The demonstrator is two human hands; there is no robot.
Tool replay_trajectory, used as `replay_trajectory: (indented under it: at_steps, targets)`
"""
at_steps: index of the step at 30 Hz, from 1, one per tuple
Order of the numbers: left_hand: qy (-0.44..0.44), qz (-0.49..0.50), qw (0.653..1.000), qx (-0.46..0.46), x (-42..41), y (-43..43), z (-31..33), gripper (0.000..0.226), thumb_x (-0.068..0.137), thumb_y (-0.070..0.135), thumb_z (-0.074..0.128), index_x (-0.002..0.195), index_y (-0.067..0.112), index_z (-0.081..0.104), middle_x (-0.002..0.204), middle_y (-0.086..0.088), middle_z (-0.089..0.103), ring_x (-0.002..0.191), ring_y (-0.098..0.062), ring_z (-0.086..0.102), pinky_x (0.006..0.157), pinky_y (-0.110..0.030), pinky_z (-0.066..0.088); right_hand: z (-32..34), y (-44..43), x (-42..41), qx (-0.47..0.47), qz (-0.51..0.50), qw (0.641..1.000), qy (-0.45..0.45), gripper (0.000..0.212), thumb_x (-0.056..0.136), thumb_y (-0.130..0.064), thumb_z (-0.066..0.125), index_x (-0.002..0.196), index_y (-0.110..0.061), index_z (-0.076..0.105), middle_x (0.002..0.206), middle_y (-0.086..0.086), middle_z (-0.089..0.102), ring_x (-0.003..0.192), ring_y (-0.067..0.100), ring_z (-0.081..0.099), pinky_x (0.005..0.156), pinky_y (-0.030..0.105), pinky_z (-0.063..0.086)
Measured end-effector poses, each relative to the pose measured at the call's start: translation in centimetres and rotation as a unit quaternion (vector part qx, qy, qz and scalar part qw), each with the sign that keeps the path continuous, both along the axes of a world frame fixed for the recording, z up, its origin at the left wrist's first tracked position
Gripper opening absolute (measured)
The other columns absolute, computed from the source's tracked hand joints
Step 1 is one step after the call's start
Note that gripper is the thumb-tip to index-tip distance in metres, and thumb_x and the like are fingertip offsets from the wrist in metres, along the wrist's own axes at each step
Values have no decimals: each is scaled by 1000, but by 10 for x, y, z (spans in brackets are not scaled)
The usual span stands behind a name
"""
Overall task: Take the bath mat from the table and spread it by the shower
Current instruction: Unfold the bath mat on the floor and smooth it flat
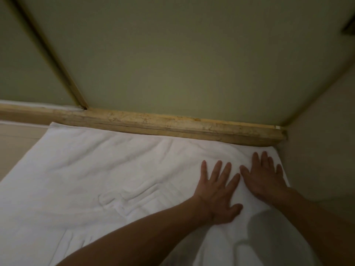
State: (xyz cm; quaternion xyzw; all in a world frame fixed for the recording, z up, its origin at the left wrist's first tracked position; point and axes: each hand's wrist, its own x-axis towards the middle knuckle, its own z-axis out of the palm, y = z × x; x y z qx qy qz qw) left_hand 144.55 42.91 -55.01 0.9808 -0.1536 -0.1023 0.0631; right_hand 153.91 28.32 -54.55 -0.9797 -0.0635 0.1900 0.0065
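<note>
in the head view the white terry-cloth bath mat (pixel 96 179) lies unfolded on the beige floor (pixel 19 146), its far edge pushed right up against the worn beige stone threshold (pixel 172 127), which i judge to be the foot of the shower, with a greenish frosted panel (pixel 172 54) rising just behind it. both hands are flat and open, fingers straight and spread, pressing the mat near the end of the threshold by the pale wall (pixel 317 150). the left hand (pixel 217 194) sits just beside the right hand (pixel 265 179), the right one nearer the threshold's corner. the fetching and unfolding look done. what seems left is smoothing, since soft creases run across the mat away from the wall end of the threshold. no brand, label or readable writing shows. a raised woven pattern on the mat is too faint to make out.
</note>
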Motion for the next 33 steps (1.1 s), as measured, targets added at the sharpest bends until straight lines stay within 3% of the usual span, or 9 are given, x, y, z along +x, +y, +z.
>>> replay_trajectory:
  at_steps: [3,17,22,33]
  targets:
    - [10,-12,1000,3,-9,4,4,81,92,64,26,153,22,-5,160,-13,-15,145,-34,-21,107,-63,-21,-1,-1,-13,3,26,1000,-11,70,98,-50,16,149,-10,-10,158,11,-16,145,27,-10,116,43,-4]
    - [29,-35,999,29,-11,12,-1,77,91,67,22,151,31,-11,158,-9,-23,141,-34,-30,94,-60,-36,-2,2,-10,24,-26,999,22,76,96,-56,14,148,-8,-12,157,9,-19,145,26,-11,117,45,-1]
    - [24,-28,999,15,-13,12,-1,77,93,65,25,153,29,-7,160,-10,-19,143,-33,-27,100,-63,-30,-3,8,-11,33,-34,999,-19,75,95,-55,16,149,-6,-4,158,11,-12,146,27,-5,117,45,1]
    - [37,-31,998,29,-11,13,-2,77,92,67,23,153,31,-9,159,-9,-21,142,-33,-29,102,-63,-28,-1,0,-4,30,-27,999,33,80,94,-61,13,149,-8,-10,158,9,-17,145,24,-10,117,44,-2]
